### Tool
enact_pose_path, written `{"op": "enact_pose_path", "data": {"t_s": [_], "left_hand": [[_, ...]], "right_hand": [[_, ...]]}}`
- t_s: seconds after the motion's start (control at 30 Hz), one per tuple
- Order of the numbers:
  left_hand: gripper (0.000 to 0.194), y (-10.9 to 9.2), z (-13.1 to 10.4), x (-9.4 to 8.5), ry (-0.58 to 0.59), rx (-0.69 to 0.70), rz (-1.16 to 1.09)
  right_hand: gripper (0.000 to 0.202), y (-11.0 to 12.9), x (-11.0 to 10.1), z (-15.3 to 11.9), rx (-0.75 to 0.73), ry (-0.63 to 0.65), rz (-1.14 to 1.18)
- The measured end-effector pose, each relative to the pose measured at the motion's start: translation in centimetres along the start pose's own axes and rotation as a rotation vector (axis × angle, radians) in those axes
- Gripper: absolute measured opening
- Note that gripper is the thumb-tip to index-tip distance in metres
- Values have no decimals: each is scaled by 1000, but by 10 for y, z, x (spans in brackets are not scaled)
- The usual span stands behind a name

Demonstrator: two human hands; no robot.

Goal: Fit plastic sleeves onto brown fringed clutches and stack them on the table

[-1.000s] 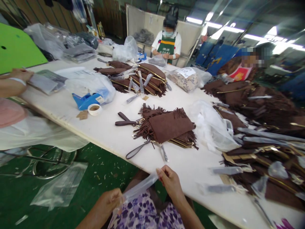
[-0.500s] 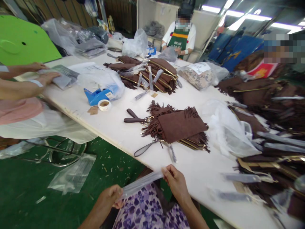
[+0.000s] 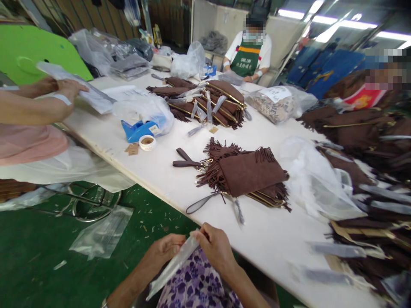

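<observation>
Over my lap, a narrow clear plastic sleeve [image 3: 175, 266] slants down to the left. My right hand [image 3: 214, 247] pinches its upper end between thumb and fingers. Close beside it, my left hand [image 3: 165, 250] has its fingers curled in at the sleeve's edge, near the same upper end; the fingertips are partly hidden. On the table ahead lie stacked brown fringed pouches [image 3: 252, 173] with gold zips. A wrist strap [image 3: 186, 159] sticks out from them to the left, and a wrapped strap [image 3: 238, 211] hangs off their near side.
The white table [image 3: 205, 209] runs diagonally before me. More brown pouches [image 3: 221, 100] lie farther back, others at right. A blue tape dispenser [image 3: 141, 129], tape roll [image 3: 147, 142] and white plastic bag [image 3: 314, 182] are on it. At left, a co-worker's hands [image 3: 66, 87] hold a plastic-wrapped item.
My hands have come together; the sleeve, stretched between them before, now trails down-left from my right hand. The co-worker at left has raised the flat item. The view has shifted slightly.
</observation>
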State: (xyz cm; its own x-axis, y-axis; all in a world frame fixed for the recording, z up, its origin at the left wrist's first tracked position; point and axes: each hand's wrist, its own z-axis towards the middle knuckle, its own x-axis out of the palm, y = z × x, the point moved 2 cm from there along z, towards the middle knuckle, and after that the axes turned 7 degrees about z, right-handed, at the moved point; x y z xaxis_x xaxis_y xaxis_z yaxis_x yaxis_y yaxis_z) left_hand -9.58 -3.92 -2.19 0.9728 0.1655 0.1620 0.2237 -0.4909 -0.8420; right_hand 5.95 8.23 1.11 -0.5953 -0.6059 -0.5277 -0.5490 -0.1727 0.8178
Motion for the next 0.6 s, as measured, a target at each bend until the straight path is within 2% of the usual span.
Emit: {"op": "enact_pose_path", "data": {"t_s": [0.1, 0.2, 0.3, 0.33, 0.43, 0.5, 0.6], "left_hand": [[42, -11, 17, 14, -35, -28, -129], [41, -7, 23, 13, -93, -60, -114], [46, -4, 21, 6, -139, -83, -47], [48, -4, 20, 4, -159, -80, -16], [52, -6, 18, -1, -204, -72, 90], [52, -6, 20, -4, -212, -49, 154], [48, -7, 24, -8, -237, 1, 198]], "right_hand": [[27, 6, 4, 7, -50, 29, -53], [28, 11, -9, 18, -105, -43, -133], [21, 16, -30, 35, -287, -134, -303], [26, 17, -35, 41, -369, -126, -383], [46, 16, -44, 60, -555, -18, -589], [42, 14, -44, 69, -605, 64, -650], [24, 13, -45, 75, -620, 142, -671]]}}
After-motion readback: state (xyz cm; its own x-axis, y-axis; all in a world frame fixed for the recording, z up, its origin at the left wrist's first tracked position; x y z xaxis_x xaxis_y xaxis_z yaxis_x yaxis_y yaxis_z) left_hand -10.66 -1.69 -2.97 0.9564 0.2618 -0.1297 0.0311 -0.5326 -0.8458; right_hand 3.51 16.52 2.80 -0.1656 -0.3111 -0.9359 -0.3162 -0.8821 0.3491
